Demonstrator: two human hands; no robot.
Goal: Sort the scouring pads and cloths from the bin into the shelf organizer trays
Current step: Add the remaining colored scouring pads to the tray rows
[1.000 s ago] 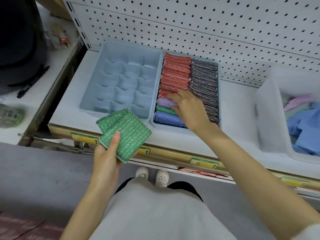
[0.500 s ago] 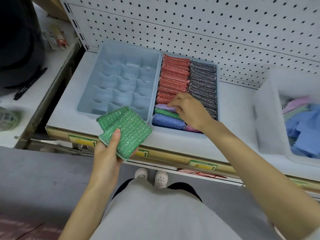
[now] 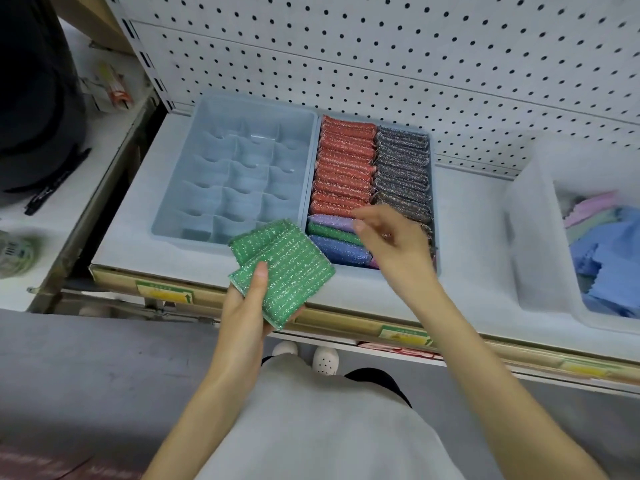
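Note:
My left hand (image 3: 247, 308) holds a small stack of green glittery scouring pads (image 3: 282, 268), thumb on top, just in front of the shelf edge. My right hand (image 3: 393, 242) hovers over the near end of the right tray (image 3: 433, 216), fingers loosely bent and holding nothing. That tray is packed with red pads (image 3: 344, 164) on the left and grey pads (image 3: 401, 161) on the right. At its near end lie a purple pad (image 3: 329, 221), a green pad (image 3: 329, 233) and a blue pad (image 3: 341, 251). The left divided tray (image 3: 242, 168) has nothing in its cells.
A translucent white bin (image 3: 533, 237) on the right holds blue, pink and green cloths (image 3: 602, 244). White pegboard (image 3: 381, 57) backs the shelf. A side counter on the left carries a dark bag (image 3: 31, 98) and small items. My shoes (image 3: 304, 353) show below the shelf edge.
My right hand has lifted off the pads in the right tray and drawn back slightly toward me. The left hand with the green pads has stayed put.

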